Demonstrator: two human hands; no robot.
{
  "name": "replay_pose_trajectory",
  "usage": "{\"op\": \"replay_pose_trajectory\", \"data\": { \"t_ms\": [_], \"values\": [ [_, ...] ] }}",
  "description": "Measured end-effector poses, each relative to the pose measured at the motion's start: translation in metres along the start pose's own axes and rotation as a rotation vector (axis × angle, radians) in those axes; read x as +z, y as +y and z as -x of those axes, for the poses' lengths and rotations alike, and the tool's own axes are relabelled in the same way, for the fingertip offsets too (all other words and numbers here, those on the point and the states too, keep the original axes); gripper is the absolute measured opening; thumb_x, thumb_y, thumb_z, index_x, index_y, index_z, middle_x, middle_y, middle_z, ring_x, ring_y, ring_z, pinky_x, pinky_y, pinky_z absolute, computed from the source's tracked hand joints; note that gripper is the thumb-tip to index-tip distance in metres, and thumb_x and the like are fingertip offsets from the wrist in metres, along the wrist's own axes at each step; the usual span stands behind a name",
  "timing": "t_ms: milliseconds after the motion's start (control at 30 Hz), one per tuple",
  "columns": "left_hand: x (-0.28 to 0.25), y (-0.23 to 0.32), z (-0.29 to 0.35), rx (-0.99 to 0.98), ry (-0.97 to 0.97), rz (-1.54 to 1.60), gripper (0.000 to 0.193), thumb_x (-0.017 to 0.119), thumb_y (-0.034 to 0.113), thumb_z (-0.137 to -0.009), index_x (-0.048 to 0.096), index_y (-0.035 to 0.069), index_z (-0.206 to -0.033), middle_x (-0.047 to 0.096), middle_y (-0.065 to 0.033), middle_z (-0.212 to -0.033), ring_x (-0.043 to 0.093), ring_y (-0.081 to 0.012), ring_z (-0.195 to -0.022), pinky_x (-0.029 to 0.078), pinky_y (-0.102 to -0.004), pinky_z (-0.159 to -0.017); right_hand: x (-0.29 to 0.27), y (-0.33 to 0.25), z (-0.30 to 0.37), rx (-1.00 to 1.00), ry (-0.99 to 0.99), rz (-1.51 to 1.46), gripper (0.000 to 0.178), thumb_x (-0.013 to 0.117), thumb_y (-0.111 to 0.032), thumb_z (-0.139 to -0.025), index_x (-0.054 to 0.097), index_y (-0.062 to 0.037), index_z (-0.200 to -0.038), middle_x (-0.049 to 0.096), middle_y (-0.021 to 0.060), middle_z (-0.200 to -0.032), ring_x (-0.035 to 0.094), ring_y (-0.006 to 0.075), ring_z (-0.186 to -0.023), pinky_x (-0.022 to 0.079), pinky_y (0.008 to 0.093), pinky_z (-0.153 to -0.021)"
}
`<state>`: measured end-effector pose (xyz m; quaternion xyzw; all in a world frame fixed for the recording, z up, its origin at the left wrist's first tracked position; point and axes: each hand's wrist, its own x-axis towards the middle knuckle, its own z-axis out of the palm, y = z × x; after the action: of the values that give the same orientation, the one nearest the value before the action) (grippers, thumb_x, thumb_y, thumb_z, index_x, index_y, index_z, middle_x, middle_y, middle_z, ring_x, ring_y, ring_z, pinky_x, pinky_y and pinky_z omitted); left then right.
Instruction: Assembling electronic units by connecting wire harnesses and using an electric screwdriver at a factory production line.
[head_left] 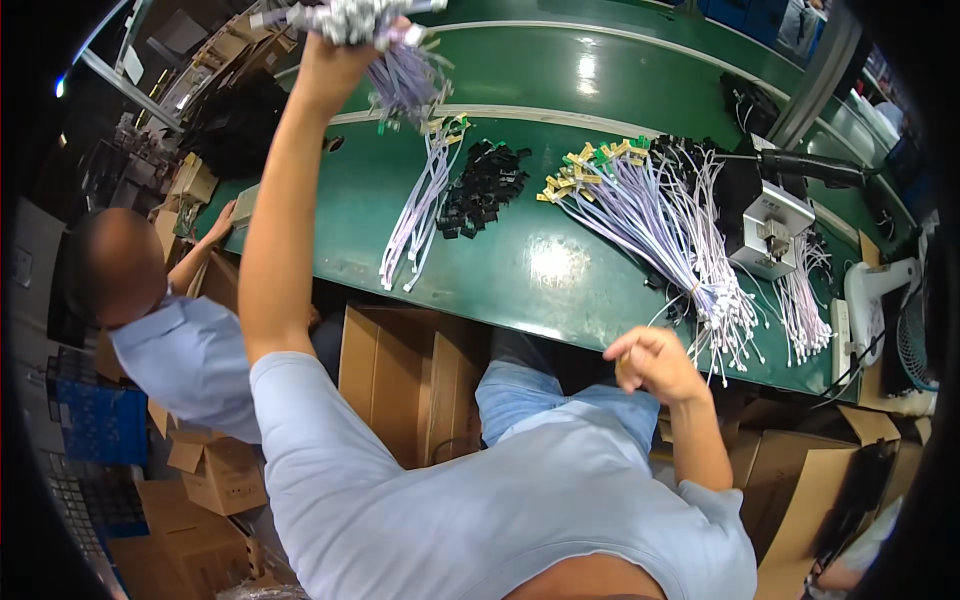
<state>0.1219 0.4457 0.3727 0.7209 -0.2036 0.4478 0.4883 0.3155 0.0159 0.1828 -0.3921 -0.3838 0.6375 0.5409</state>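
High at the upper left, my left hand (340,68) is raised with its fingers closed round a bundle of cables (408,88), pale purple and white, with white connector ends. My right hand (660,366) is curled in front of the bench's near edge; a small yellowish spot shows at its fingers, too small to name. Just beyond it lies a large bundle of white and lilac cables (655,245) with yellow tags at the far end and white plugs at the near end. A few similar cables (415,215) lie left of a heap of small black plastic parts (485,190).
On the green bench (480,285), a metal fixture (775,235) stands at the right beside more white cables (800,310). A white fan (890,300) is at the right end. Cardboard boxes (385,375) stand under the bench. Another person (190,330) works at the left.
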Motion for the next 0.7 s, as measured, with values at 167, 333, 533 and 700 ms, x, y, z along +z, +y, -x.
{"op": "replay_pose_trajectory", "data": {
  "t_ms": [167, 333, 533, 700],
  "values": [
    [-0.001, -0.017, 0.12, -0.504, 0.545, -0.522, 0.028, 0.058, 0.022, -0.092, 0.064, 0.007, -0.115, 0.06, 0.0016, -0.093, 0.055, -0.0098, -0.083, 0.045, -0.0242, -0.072, 0.008, 0.047, 0.013, 0.206, 0.026, -0.007, 0.026, 0.059, -0.021, -0.093, 0.064, 0.0029, -0.103, 0.059, 0.0029, -0.068, 0.056, 0.01, -0.063, 0.045, 0.0247, -0.061],
    [0.009, -0.029, 0.197, -0.733, 0.452, -0.467, 0.02, 0.064, 0.006, -0.083, 0.065, 0.0, -0.102, 0.059, -0.0114, -0.115, 0.054, -0.0186, -0.109, 0.045, -0.0281, -0.088, 0.01, 0.072, 0.016, 0.322, 0.077, -0.02, 0.03, 0.059, -0.026, -0.094, 0.064, 0.0029, -0.104, 0.056, 0.0013, -0.067, 0.053, 0.0098, -0.062, 0.043, 0.025, -0.061],
    [-0.004, -0.001, 0.243, -0.729, -0.267, -1.135, 0.049, 0.066, -0.004, -0.074, 0.064, 0.014, -0.119, 0.032, -0.0162, -0.15, 0.039, -0.0339, -0.133, 0.035, -0.037, -0.107, 0.011, 0.074, 0.011, 0.378, 0.085, 0.059, 0.031, 0.06, -0.026, -0.093, 0.063, 0.0026, -0.105, 0.057, 0.0015, -0.073, 0.053, 0.0093, -0.066, 0.046, 0.0259, -0.064],
    [0.001, 0.07, 0.218, -0.859, -0.35, -1.608, 0.048, 0.06, -0.002, -0.075, 0.06, 0.011, -0.121, 0.053, -0.017, -0.132, 0.062, -0.0342, -0.099, 0.049, -0.0401, -0.088, 0.009, 0.082, 0.019, 0.312, 0.022, 0.083, 0.033, 0.058, -0.027, -0.095, 0.056, -0.0005, -0.115, 0.061, 0.0039, -0.078, 0.057, 0.0101, -0.07, 0.047, 0.0253, -0.065]
  ]
}}
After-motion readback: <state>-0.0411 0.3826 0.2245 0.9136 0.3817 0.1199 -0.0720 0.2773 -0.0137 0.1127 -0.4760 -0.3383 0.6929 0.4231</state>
